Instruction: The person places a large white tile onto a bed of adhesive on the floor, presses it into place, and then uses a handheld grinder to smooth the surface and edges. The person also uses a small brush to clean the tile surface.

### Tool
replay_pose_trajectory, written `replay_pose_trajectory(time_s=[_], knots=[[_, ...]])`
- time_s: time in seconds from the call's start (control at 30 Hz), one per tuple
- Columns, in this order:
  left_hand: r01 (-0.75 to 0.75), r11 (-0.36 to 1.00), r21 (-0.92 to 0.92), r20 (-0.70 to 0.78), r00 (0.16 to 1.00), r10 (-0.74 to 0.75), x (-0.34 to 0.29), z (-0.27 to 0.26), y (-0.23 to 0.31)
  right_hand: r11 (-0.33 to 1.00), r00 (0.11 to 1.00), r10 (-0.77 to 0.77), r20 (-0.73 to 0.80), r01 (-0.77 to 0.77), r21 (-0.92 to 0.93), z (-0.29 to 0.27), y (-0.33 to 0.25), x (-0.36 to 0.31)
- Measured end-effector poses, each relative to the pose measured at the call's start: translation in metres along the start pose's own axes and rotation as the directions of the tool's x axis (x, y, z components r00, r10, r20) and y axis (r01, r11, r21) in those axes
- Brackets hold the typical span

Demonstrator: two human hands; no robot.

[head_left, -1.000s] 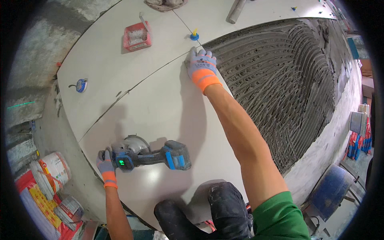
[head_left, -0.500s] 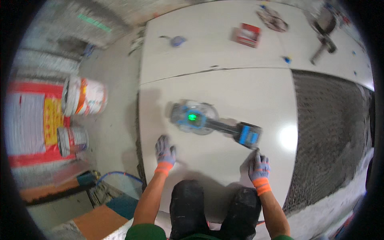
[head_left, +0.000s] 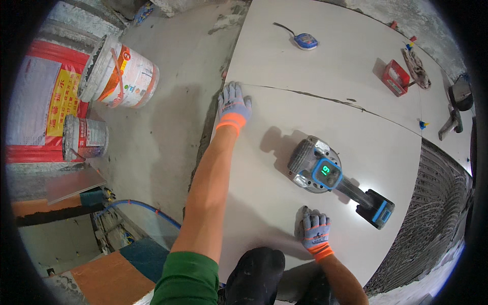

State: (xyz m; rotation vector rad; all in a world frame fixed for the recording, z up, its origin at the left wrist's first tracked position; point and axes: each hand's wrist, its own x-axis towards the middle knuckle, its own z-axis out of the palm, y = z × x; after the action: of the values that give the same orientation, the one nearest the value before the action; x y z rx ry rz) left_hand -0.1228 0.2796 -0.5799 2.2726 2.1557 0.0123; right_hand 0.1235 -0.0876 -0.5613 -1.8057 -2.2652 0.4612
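A large pale floor tile [head_left: 264, 178] lies before my knees. My left hand [head_left: 234, 105], in a grey glove with an orange cuff, is laid on the tile's left edge near the far joint, fingers stretched forward. Near my knees, my right hand [head_left: 316, 231], gloved alike, rests on the tile with its fingers slightly bent and nothing visible in it. Between and beyond the hands stands a cordless tile vibrator [head_left: 320, 170] with a lit green display. Its handle and battery [head_left: 376, 208] point toward the near right; neither hand touches it.
Combed grey mortar [head_left: 434, 213] borders the tile at right. Farther off lie a blue tape measure [head_left: 306, 41], red box [head_left: 395, 78], cloth [head_left: 417, 68], blue-yellow clip [head_left: 423, 125] and trowel-like tool [head_left: 452, 119]. At left stand a large bucket [head_left: 134, 76], smaller bucket [head_left: 96, 138] and blue hose [head_left: 140, 204].
My left hand has moved forward along the tile's left edge to the far joint. The view has shifted left, and my right hand now lies farther from the vibrator's battery.
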Motion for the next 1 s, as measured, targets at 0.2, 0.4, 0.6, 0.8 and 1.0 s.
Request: replay_pose_trajectory(time_s=[0.2, 0.4, 0.6, 0.8, 1.0], knots=[[0.020, 0.998, 0.052, 0.062, 0.998, -0.023, 0.011, -0.006, 0.003, 0.999, 0.988, 0.035, 0.154, -0.028, -0.047, 0.004, -0.002, 0.002], [0.229, 0.811, -0.538, 0.595, 0.785, 0.173, -0.055, -0.072, 0.018, 0.991, 0.993, -0.103, -0.063, 0.108, 0.080, -0.001, 0.007, 0.002], [-0.353, 0.787, -0.506, 0.197, 0.841, 0.503, -0.149, -0.134, 0.109, 0.969, 0.966, 0.181, -0.185, -0.207, -0.134, -0.036, 0.109, -0.037], [-0.290, 0.742, -0.605, 0.234, 0.826, 0.514, -0.121, -0.136, 0.105, 0.768, 0.704, 0.595, -0.388, -0.640, 0.017, -0.070, 0.201, -0.057], [-0.374, 0.924, -0.085, 0.165, 0.909, 0.383, -0.030, -0.163, 0.176, 0.739, 0.681, 0.648, -0.342, -0.670, 0.067, -0.070, 0.197, -0.054]])
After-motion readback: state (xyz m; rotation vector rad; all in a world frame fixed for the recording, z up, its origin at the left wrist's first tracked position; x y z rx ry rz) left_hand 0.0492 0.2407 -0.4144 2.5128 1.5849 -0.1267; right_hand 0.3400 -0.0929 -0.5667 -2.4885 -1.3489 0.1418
